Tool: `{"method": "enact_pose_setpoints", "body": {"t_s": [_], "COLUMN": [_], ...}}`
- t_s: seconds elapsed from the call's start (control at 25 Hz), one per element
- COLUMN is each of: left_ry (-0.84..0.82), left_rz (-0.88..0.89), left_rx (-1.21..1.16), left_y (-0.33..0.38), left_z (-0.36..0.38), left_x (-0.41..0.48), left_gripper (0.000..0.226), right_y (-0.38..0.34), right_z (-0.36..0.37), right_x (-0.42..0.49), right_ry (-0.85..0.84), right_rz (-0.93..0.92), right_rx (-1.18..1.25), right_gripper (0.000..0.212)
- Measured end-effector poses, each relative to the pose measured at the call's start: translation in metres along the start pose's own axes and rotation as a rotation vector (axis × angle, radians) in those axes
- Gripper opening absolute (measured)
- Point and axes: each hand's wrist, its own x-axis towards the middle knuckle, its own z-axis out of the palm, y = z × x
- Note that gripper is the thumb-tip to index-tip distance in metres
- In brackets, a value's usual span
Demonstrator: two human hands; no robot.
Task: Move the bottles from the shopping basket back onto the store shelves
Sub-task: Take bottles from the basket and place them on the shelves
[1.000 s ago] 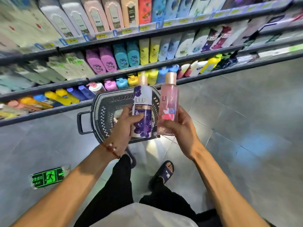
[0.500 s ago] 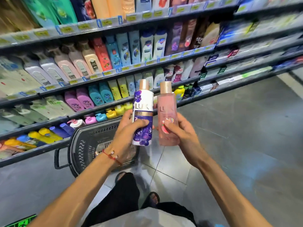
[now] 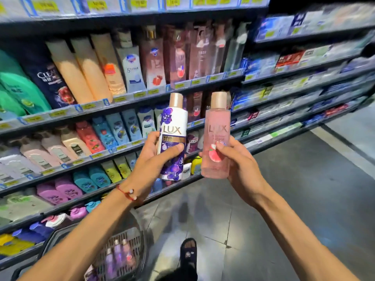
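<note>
Left hand (image 3: 151,159) curls round the white-purple bottle (image 3: 173,136), thumb across the label, upright & short of the shelves' (image 3: 142,98) front edge. Below that arm sits the shopping basket (image 3: 133,238) w/ several small purple bottles (image 3: 119,254) inside. Right hand (image 3: 237,159) grips the pink bottle (image 3: 217,138) just beside, upright, not touching the other. Neither is shelved yet, so most of the job looks left: these 2, then the rest.
</note>
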Motion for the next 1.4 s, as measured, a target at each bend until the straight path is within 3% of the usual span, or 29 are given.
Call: {"method": "enact_pose_setpoints", "body": {"t_s": [0.2,0.36,0.48,0.56,0.72,0.8,1.0,1.16,1.4], "left_ry": [-0.033,-0.045,-0.047,-0.022,0.115,0.181,0.289,0.352,0.331], "left_rz": [0.102,0.171,0.219,0.263,0.304,0.326,0.353,0.443,0.532], "left_rx": [0.065,0.122,0.185,0.227,0.208,0.199,0.173,0.211,0.251], "left_y": [0.037,0.061,0.074,0.084,0.107,0.122,0.164,0.207,0.267], "left_z": [0.063,0.107,0.14,0.165,0.223,0.253,0.302,0.319,0.318], "left_x": [0.105,0.164,0.208,0.237,0.281,0.296,0.319,0.335,0.364], "left_gripper": [0.043,0.042,0.055,0.059,0.03,0.032,0.046,0.036,0.041], "right_y": [-0.067,-0.111,-0.144,-0.169,-0.226,-0.256,-0.315,-0.356,-0.405], "right_z": [-0.055,-0.097,-0.134,-0.158,-0.202,-0.217,-0.225,-0.208,-0.185], "right_x": [0.089,0.143,0.184,0.21,0.263,0.288,0.329,0.348,0.378], "right_ry": [0.014,-0.019,-0.047,-0.095,-0.204,-0.254,-0.403,-0.463,-0.473], "right_rz": [-0.094,-0.152,-0.206,-0.235,-0.272,-0.273,-0.289,-0.354,-0.455], "right_rx": [-0.051,-0.087,-0.063,-0.067,-0.053,-0.034,-0.081,-0.018,-0.017], "right_gripper": [0.033,0.039,0.035,0.033,0.033,0.031,0.03,0.019,0.014]}}
